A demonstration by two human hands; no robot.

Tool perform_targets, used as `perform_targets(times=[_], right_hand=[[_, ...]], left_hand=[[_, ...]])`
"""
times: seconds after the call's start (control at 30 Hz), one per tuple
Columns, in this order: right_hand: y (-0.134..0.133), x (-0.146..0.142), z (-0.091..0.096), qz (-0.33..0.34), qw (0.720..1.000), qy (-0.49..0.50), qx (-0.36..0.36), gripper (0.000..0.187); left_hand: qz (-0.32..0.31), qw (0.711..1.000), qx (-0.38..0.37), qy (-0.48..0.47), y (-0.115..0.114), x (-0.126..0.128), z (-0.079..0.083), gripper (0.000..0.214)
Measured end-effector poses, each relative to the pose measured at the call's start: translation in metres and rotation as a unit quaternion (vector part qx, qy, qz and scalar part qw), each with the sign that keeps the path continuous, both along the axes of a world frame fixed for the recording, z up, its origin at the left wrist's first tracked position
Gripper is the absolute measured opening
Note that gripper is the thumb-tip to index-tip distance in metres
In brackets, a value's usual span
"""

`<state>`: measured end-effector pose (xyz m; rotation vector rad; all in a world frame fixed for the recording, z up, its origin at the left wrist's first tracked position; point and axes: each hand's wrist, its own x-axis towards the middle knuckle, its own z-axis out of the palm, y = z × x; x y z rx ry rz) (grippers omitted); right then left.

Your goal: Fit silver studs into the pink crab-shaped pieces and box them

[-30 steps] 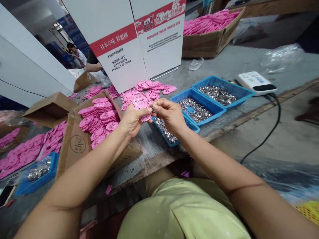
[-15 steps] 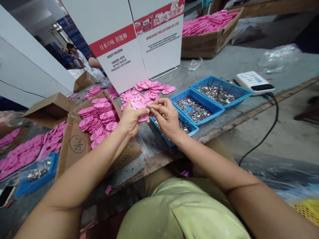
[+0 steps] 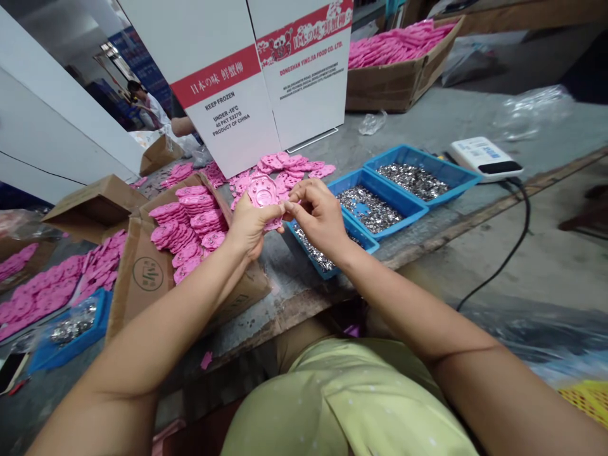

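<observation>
The left hand (image 3: pixel 249 229) held a pink piece (image 3: pixel 262 194) between thumb and fingers, over the surface (image 3: pixel 427 123) beside a carton (image 3: pixel 127 297) of stacked pink pieces (image 3: pixel 197 206). The right hand (image 3: pixel 317 212) had thumb and fingertip at the held piece's edge; whether they pinched anything could not be told. Blue trays (image 3: pixel 406 223) of metal bits (image 3: pixel 380 212) lay near it.

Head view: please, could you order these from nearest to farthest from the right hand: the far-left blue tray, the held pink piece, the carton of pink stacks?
1. Pink piece: in the left hand, just left of the right hand.
2. Carton: farther left, left of both hands.
3. Blue tray: far left, beyond the carton.
</observation>
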<state>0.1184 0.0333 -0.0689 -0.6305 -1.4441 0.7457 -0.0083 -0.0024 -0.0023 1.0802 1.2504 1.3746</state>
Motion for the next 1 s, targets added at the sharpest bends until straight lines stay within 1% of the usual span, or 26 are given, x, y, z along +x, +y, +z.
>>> perform_targets(times=[0.07,0.2,0.27,0.37,0.43,0.6,0.83,1.0], right_hand=[[0.001,0.003,0.002,0.002,1.0,0.014,0.001,0.015],[0.008,0.012,0.004,0.073,0.994,0.048,-0.062,0.021],[0.011,0.017,0.006,0.071,0.996,0.026,-0.052,0.023],[0.013,0.024,0.01,0.036,0.999,-0.029,-0.009,0.019],[0.013,0.028,0.011,0.028,0.998,-0.056,0.005,0.016],[0.013,0.033,0.01,0.033,0.996,-0.088,0.013,0.011],[0.015,0.036,0.011,0.039,0.99,-0.131,0.037,0.008],[0.016,0.036,0.014,0.038,0.984,-0.163,0.062,0.011]], left_hand=[[-0.022,1.0,-0.003,-0.016,-0.001,0.001,0.003,0.049],[-0.124,0.992,-0.021,-0.032,-0.004,0.003,0.008,0.04],[-0.148,0.989,-0.016,-0.025,-0.004,0.002,0.007,0.043],[-0.155,0.988,-0.011,-0.015,-0.003,0.002,0.003,0.047],[-0.156,0.988,-0.013,-0.01,-0.002,0.002,0.001,0.048],[-0.154,0.988,-0.012,0.007,-0.002,0.003,-0.001,0.054],[-0.156,0.987,-0.001,0.028,-0.002,0.004,-0.001,0.056],[-0.166,0.986,0.006,0.026,-0.001,0.003,-0.005,0.048]])
